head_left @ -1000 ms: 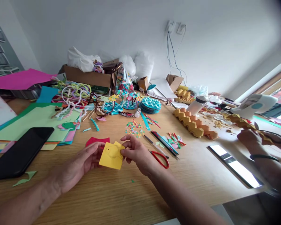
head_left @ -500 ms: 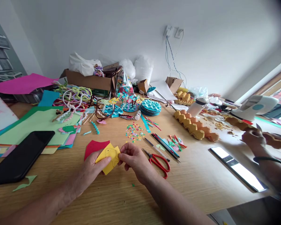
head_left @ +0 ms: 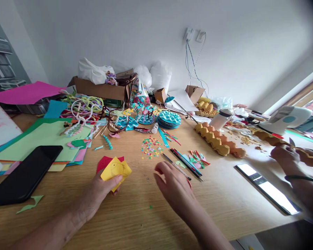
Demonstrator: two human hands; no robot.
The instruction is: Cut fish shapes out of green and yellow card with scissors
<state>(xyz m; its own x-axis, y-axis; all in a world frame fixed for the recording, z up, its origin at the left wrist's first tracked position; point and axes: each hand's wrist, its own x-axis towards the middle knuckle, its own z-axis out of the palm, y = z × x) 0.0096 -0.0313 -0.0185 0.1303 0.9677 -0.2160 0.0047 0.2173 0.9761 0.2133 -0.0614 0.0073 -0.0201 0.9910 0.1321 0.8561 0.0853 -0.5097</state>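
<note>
My left hand [head_left: 105,189] is closed on a piece of yellow paper [head_left: 114,170] with a fish outline drawn on it, thumb pressed on its front. The paper is folded or layered, which I cannot tell. Behind it shows red paper [head_left: 102,162], partly hidden. My right hand [head_left: 173,184] hovers over the table to the right, apart from the paper, thumb and forefinger parted and nothing visible between them. It covers most of the scissors, and only a bit of red handle [head_left: 190,184] shows beside it. Pencils [head_left: 186,163] lie just beyond this hand.
Small round paper dots [head_left: 151,147] and paper scraps [head_left: 198,158] lie beyond my hands. At left are a black phone [head_left: 28,173] and coloured sheets [head_left: 41,139]. Egg-carton strips [head_left: 214,142] stand right, near another phone [head_left: 266,189]. A co-worker's hand [head_left: 287,158] holds a blade by a carton strip.
My right hand has let go of the yellow paper and moved right, over the scissors. My left hand keeps the paper, now tilted differently.
</note>
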